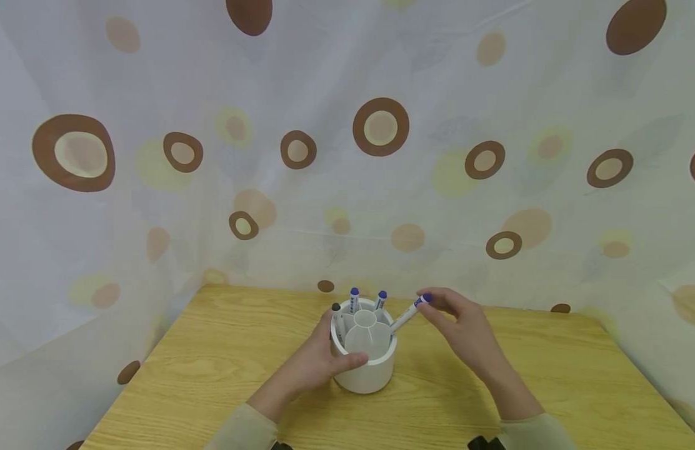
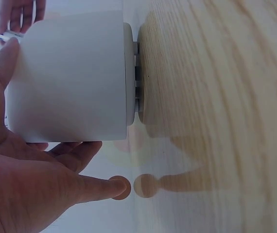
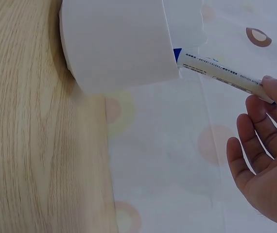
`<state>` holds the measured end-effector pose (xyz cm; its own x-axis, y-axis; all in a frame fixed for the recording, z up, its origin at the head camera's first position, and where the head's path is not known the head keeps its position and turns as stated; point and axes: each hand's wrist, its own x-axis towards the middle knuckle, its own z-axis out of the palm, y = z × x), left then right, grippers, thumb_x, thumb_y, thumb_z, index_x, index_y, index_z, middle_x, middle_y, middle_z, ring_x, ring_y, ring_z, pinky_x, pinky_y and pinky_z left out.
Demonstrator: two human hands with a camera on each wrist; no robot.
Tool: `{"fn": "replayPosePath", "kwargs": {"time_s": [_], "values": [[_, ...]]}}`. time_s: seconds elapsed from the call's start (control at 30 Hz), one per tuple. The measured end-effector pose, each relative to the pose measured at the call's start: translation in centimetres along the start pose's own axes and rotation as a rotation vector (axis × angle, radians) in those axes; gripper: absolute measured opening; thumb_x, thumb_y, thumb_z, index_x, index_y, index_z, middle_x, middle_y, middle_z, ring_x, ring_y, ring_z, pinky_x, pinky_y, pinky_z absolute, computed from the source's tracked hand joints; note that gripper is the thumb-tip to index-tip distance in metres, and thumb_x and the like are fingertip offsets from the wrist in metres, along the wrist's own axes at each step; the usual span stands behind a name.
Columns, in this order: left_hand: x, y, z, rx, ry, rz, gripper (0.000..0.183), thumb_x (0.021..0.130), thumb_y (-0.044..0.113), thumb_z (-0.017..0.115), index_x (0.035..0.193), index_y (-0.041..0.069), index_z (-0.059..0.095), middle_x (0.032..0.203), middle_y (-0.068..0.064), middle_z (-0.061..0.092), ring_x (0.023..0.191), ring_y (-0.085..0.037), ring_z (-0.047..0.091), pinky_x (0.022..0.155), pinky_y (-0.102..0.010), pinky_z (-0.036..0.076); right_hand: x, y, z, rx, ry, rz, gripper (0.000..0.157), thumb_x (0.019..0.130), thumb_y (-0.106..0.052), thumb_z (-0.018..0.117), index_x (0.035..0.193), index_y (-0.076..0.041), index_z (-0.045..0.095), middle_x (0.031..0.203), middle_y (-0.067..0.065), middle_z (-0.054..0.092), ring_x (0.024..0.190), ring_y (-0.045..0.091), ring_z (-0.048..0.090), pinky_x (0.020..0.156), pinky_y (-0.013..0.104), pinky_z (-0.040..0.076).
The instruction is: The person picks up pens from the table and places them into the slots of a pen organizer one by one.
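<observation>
A round white pen holder (image 1: pixel 365 379) with several compartments stands on the table. My left hand (image 1: pixel 318 362) grips its left side, the thumb across the front and the fingers reaching round the far side. In the left wrist view, the index or another finger stretches off the wall of the holder (image 2: pixel 75 82). Between thumb and fingertips my right hand (image 1: pixel 465 328) pinches a white marker (image 1: pixel 406 317) near its blue upper end. That marker slants, its blue lower tip (image 3: pixel 177 54) at the holder's right rim. Two blue-capped markers (image 1: pixel 354 302) and one dark-capped marker (image 1: pixel 339 322) stand inside.
The wooden table (image 1: pixel 212 369) extends on both sides of the holder. Behind it and at the sides hangs a pale curtain (image 1: pixel 336 187) printed with brown, yellow and peach ovals, meeting the table's back edge.
</observation>
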<state>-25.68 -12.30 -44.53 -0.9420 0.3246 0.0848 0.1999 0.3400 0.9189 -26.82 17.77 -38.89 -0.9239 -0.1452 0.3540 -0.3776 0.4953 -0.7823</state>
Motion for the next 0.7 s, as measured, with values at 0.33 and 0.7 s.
{"fn": "replayPosePath", "kwargs": {"time_s": [0.33, 0.7], "values": [[0.3, 0.0, 0.2, 0.008, 0.001, 0.005, 0.113, 0.093, 0.038, 0.092, 0.171, 0.005, 0.018, 0.165, -0.021, 0.045, 0.15, -0.043, 0.047, 0.124, -0.068, 0.034, 0.6, 0.0, 0.8, -0.013, -0.029, 0.003, 0.034, 0.108, -0.037, 0.074, 0.135, -0.016, 0.075, 0.123, 0.003, 0.08, 0.132, 0.038, 0.067, 0.106, 0.069, 0.053], [0.4, 0.2, 0.2, 0.027, -0.001, -0.016, 0.117, 0.093, 0.043, 0.091, 0.173, 0.006, 0.015, 0.168, -0.024, 0.042, 0.152, -0.045, 0.045, 0.124, -0.07, 0.032, 0.5, -0.4, 1.1, -0.028, -0.055, 0.016, 0.037, 0.109, -0.039, 0.073, 0.138, -0.016, 0.074, 0.127, 0.005, 0.077, 0.132, 0.037, 0.067, 0.106, 0.067, 0.054]]}}
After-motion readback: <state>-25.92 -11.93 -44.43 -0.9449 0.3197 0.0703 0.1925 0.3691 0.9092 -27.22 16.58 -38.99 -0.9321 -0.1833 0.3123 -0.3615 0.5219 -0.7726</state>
